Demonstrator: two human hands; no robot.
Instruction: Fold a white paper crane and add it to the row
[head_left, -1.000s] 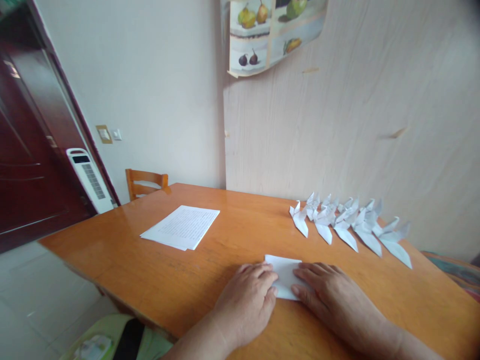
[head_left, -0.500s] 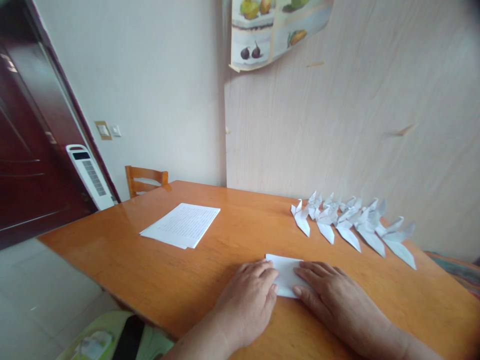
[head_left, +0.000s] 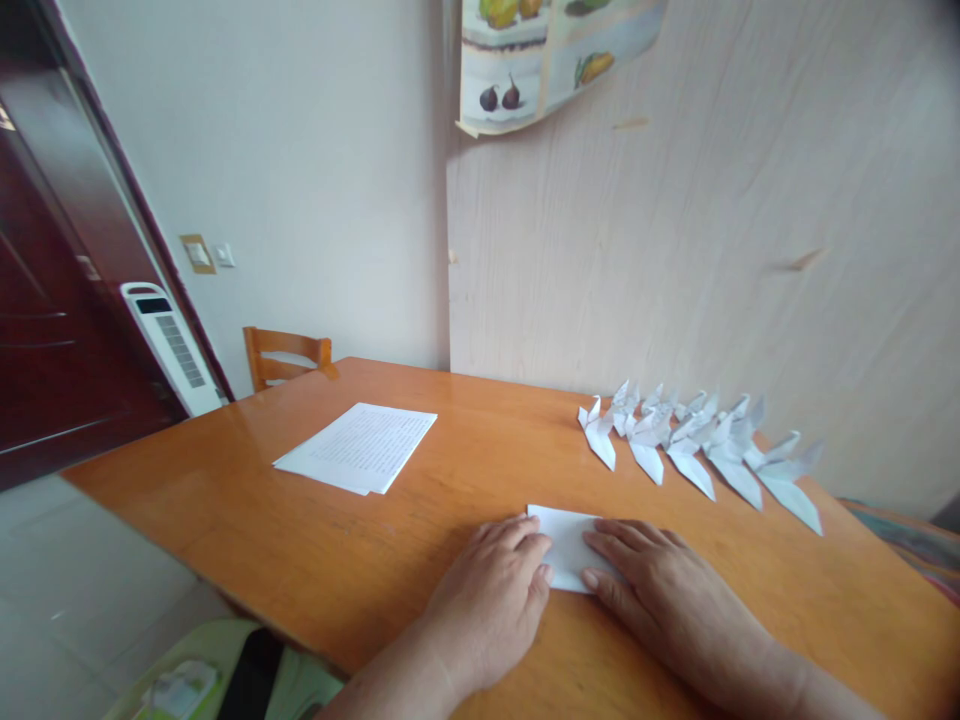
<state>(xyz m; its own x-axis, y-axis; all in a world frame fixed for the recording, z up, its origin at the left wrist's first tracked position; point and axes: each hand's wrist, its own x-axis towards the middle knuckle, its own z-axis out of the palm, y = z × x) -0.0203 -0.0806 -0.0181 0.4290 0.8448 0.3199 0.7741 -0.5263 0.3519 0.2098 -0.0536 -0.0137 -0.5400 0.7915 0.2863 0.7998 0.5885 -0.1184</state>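
A folded white sheet of paper [head_left: 568, 545] lies flat on the table in front of me. My left hand [head_left: 499, 590] rests on its left side, fingers stretched out over the edge. On the right side of the paper lies my right hand [head_left: 656, 580], with its fingers extended flat and the thumb a little apart. Parts of the paper are hidden beneath both hands. Behind my right hand, several white folded paper birds [head_left: 690, 470] stand in rows near the back of the table.
A stack of written sheets [head_left: 360, 445] lies on the left of the wooden table [head_left: 247, 510]. Beyond the far left end stands a wooden chair [head_left: 289, 350]. Below the near edge is a green seat [head_left: 202, 640] with a dark strap. The wall [head_left: 600, 270] borders the table's back.
The whole view has shifted slightly, so things appear a little further left and up. Both hands stay flat on the paper with no clear movement.
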